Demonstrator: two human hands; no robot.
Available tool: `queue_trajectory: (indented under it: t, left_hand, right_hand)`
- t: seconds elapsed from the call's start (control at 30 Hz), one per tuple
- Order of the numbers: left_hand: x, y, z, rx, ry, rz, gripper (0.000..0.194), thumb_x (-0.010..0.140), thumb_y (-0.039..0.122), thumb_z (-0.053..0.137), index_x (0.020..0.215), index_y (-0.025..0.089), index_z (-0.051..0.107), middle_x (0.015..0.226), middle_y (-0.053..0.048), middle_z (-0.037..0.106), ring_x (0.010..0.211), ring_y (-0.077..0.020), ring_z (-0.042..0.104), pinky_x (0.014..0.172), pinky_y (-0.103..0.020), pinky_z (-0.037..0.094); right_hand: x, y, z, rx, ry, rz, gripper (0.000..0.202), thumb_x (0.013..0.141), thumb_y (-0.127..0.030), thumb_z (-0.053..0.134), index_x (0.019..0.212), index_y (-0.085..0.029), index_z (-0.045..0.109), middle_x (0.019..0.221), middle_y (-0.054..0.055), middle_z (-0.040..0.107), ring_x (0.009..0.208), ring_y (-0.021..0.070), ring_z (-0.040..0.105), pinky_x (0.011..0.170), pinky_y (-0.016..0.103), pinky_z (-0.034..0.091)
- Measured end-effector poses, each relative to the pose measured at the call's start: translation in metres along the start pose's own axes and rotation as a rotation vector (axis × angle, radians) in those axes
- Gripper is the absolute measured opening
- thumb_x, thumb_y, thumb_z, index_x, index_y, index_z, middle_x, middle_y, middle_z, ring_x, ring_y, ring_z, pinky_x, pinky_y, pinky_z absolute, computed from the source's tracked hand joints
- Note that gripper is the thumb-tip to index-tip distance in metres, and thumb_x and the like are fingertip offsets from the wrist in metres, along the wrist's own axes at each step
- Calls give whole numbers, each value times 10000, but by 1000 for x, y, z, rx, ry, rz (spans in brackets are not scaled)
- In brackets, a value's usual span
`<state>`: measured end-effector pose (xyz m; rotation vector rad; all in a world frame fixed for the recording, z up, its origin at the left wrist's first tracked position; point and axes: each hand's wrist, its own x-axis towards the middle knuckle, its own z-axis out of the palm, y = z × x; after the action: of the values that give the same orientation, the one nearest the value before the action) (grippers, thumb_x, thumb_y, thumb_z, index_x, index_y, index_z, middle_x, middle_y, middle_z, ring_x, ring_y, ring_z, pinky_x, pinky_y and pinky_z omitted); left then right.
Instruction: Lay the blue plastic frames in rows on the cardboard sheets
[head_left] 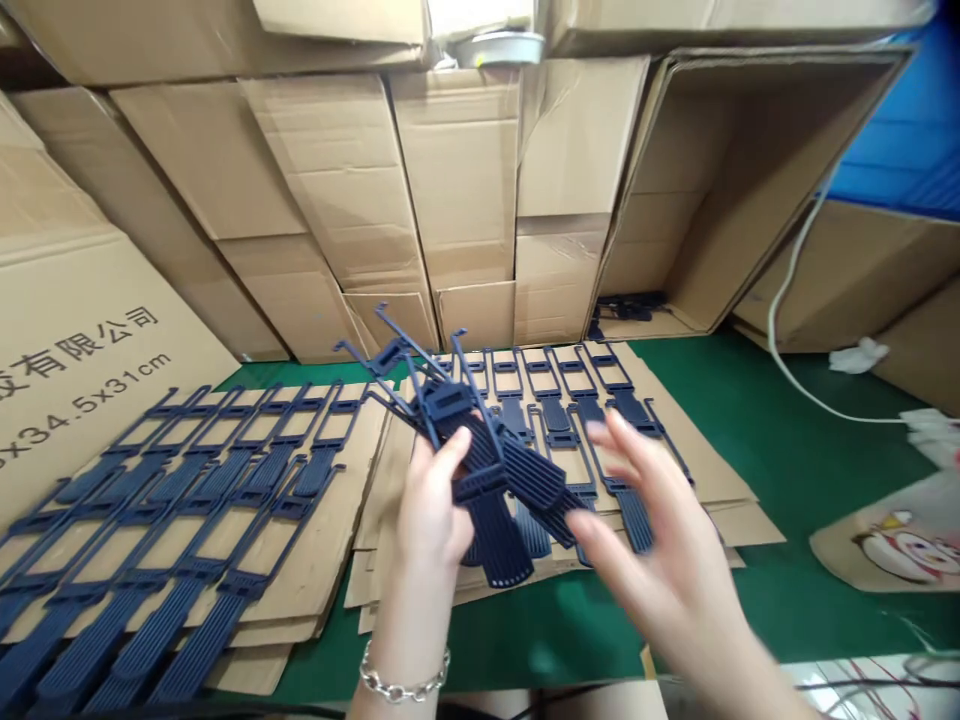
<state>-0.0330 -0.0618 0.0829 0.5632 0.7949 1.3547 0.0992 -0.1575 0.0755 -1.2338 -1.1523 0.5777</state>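
Observation:
My left hand (439,490), with a chain bracelet at the wrist, is closed on a loose bunch of dark blue plastic parts (480,450), each with a ribbed paddle and an open frame. The bunch is held above the middle cardboard sheets. Just right of it, my right hand (652,520) has its fingers spread, its thumb close to the paddle ends. Similar blue parts (559,430) lie in rows beneath and behind the hands. More parts (247,480) lie in rows on the left cardboard.
Stacked cardboard boxes (457,180) form a wall behind the green table (570,640). An open box (675,200) at the back right holds some dark parts. A white cable (787,290), crumpled tissue (859,355) and a bag with a cartoon print (892,540) are at the right.

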Motion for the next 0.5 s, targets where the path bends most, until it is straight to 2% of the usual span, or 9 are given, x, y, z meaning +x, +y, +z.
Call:
queue_trajectory:
  t: [0.03,0.1,0.17,0.2,0.27,0.4,0.5]
  left_hand:
    - [-5,-8,6,0,-43,-22,265,714,154,649,973,195,618,861,-46,683,812,-207,656,785,-337,531]
    - [-12,-23,17,-3,-73,-58,293,720,169,652,1003,222,602,915,-39,676,868,-205,646,819,-339,517]
    - [-16,-34,26,-4,-58,-62,301,737,176,640,1026,243,587,947,-29,668,914,-196,633,845,-332,504]
    - [-16,-38,29,-6,-54,-54,310,742,176,634,1039,249,580,958,-27,664,939,-193,623,857,-327,496]
    - [-16,-45,33,-19,-68,-48,333,745,175,626,1063,249,560,971,-29,658,980,-195,606,874,-329,485]
    - [-5,-55,43,-7,-169,-92,373,742,199,625,1096,234,513,1034,-52,637,1023,-208,583,892,-346,463]
    - [12,-65,65,141,-286,-27,375,732,234,645,1075,211,495,1072,-82,618,1018,-229,580,890,-359,452]
  right_hand:
    - [26,-3,-5,-117,-89,22,652,633,-334,745,1232,-241,505,1201,95,505,1206,280,382,1018,474,288]
    - [64,-4,-7,-171,-369,94,615,648,-390,718,1206,-215,525,1181,96,530,1154,280,440,984,468,332]
    - [80,1,-4,-138,-546,165,502,694,-367,675,1156,-210,553,1137,83,568,1067,257,512,931,433,390]
    - [82,5,-3,-113,-583,186,446,717,-342,652,1132,-209,562,1122,74,579,1038,244,530,909,412,408]
    - [80,13,-3,-88,-570,199,370,744,-297,616,1098,-199,567,1096,59,593,1010,223,545,880,377,427]
    - [77,23,-14,-56,-453,220,323,742,-267,603,1050,-176,559,1031,51,609,930,187,571,814,320,457]
    - [86,27,-27,118,-335,269,342,710,-281,636,1018,-170,536,988,50,615,879,170,587,768,292,478]
